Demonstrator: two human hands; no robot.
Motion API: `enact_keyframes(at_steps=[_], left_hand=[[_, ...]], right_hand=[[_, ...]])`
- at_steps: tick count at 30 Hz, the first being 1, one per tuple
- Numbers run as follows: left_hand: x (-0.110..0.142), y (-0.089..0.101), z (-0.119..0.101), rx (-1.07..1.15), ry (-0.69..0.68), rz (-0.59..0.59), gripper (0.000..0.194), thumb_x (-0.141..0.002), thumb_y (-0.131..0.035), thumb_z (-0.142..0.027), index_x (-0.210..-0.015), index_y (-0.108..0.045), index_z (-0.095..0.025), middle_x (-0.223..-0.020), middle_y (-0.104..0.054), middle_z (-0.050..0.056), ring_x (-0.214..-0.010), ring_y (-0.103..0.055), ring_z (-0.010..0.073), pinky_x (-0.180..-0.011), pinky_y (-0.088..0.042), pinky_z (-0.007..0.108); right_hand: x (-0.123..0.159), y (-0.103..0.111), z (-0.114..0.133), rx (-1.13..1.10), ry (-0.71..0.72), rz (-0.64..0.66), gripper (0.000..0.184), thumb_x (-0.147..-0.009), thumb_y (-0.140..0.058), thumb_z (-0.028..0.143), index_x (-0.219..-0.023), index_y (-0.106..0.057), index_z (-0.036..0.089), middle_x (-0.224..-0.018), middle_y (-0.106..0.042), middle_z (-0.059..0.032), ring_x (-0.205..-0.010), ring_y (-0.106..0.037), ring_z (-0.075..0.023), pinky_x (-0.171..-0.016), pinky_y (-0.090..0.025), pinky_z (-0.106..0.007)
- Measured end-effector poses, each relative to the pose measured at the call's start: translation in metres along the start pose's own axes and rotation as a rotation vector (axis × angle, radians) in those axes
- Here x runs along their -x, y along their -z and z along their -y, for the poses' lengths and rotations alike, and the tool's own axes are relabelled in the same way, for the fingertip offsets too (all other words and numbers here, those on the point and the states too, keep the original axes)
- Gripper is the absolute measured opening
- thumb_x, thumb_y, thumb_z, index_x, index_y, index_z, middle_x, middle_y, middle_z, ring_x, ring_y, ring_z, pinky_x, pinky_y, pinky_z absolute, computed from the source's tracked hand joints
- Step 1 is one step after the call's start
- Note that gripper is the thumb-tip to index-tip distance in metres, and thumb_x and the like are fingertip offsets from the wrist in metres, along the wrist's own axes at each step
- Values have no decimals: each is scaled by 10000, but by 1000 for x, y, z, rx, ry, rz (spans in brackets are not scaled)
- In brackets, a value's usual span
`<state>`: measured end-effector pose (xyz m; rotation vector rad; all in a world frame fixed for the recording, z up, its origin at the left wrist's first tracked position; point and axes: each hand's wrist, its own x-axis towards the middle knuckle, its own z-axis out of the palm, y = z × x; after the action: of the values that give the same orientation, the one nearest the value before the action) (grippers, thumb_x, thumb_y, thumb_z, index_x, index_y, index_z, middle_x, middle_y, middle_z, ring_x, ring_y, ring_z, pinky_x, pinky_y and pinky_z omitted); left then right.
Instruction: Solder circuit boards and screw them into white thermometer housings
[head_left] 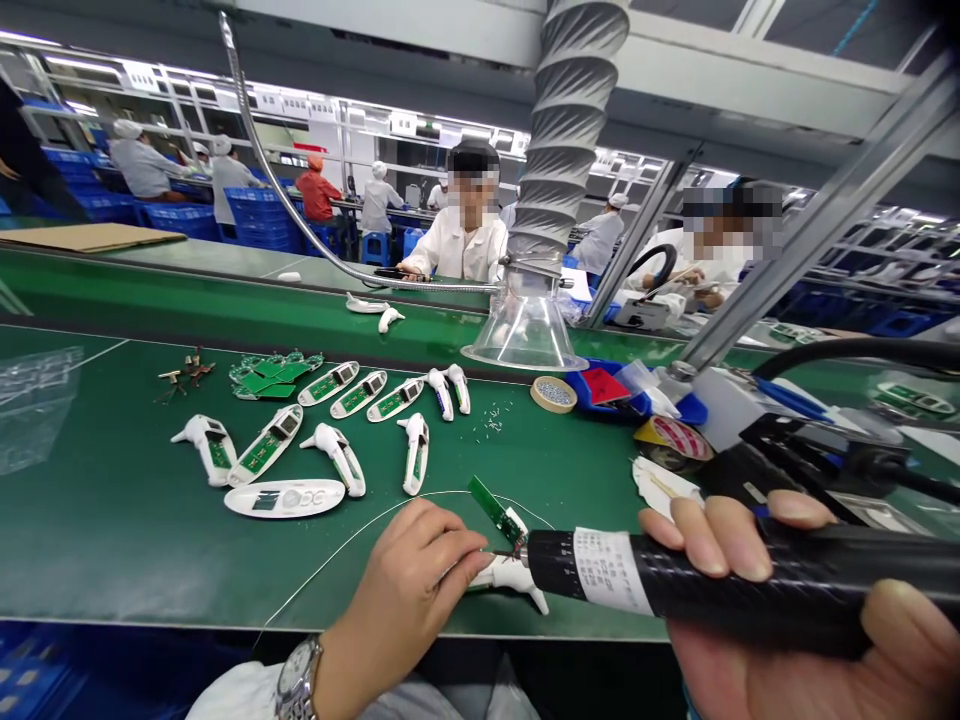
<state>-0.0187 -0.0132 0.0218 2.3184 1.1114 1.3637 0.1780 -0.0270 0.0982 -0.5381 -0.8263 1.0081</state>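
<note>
My right hand (810, 640) is wrapped round the thick black handle of a soldering iron (675, 580), whose tip points left at a small green circuit board (491, 508). The board stands tilted in a white plastic housing (514, 575) near the table's front edge. My left hand (409, 590), with a watch on its wrist, pinches that housing and a thin solder wire (352, 530) that curves away to the left. Several white housings with green boards (330, 420) lie in rows further back on the green mat.
A clear fume-extraction funnel (525, 335) on a ribbed hose hangs above the table's middle. A tape roll (553, 394), a blue tray (637, 400) and a soldering stand (795, 450) sit to the right. A clear plastic bag (30, 405) lies far left. Other workers sit beyond the conveyor.
</note>
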Motion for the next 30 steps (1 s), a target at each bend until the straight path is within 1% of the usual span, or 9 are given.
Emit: enact_keyframes(at_steps=[3,7,11,17,21,23,26,28,30], left_hand=[[0,2,-2,-55,-39,63,136,-888,-490,-137,-913,-620,-167,-821,-605,42,-753,-512,153,-657,-458,299],[-2,3,-6,-110,-106,123,202,-890,-435,-86,-992,-598,-150,-831,-609,58,-752,-509,164,-642,-462,308],[-2,4,-8,-119,-126,134,196,-891,-429,-84,-987,-589,-143,-816,-603,58,-748,-505,166,-636,-465,310],[-2,5,-9,-126,-137,133,131,-891,-473,-130,-898,-604,-143,-778,-590,46,-726,-498,161,-631,-463,307],[-3,5,-14,-134,-174,151,177,-897,-425,-96,-937,-593,-135,-766,-599,49,-723,-514,165,-639,-483,311],[-1,6,-15,-133,-150,182,196,-906,-431,-135,-1059,-553,-136,-845,-617,64,-768,-535,175,-666,-506,320],[7,9,-11,-152,-28,224,356,-887,-507,-289,-1208,-454,-145,-1030,-602,105,-916,-555,212,-760,-532,367],[14,10,-4,-173,58,253,381,-859,-551,-322,-1189,-473,-148,-1054,-591,111,-946,-562,222,-777,-538,381],[21,9,5,-180,96,294,296,-848,-571,-279,-1119,-535,-166,-1020,-604,89,-914,-577,214,-751,-547,371]], right_hand=[[1,-1,1,8,11,17,283,-699,-706,420,-856,-554,241,-588,-403,45,-549,-424,-127,-587,-455,-296],[2,-8,2,40,13,39,258,-696,-713,400,-834,-582,226,-561,-434,45,-527,-436,-112,-569,-458,-277],[3,-11,3,57,20,57,242,-690,-718,394,-818,-597,229,-546,-451,43,-511,-444,-109,-547,-455,-269],[4,-10,3,84,19,113,258,-708,-714,406,-842,-583,229,-543,-456,44,-504,-444,-112,-531,-448,-267],[6,-14,2,121,58,180,250,-739,-683,423,-861,-569,237,-553,-462,42,-502,-445,-115,-534,-449,-275],[8,-16,2,155,87,220,235,-752,-677,418,-857,-570,237,-552,-472,37,-497,-438,-115,-530,-441,-271],[9,-12,3,212,128,227,239,-761,-685,422,-854,-570,234,-564,-488,29,-507,-418,-118,-545,-434,-272],[9,-4,5,212,139,209,259,-776,-673,442,-892,-558,241,-597,-482,30,-540,-433,-125,-586,-448,-287],[9,5,9,195,133,195,264,-793,-653,449,-935,-538,258,-627,-460,33,-578,-455,-137,-636,-464,-307]])
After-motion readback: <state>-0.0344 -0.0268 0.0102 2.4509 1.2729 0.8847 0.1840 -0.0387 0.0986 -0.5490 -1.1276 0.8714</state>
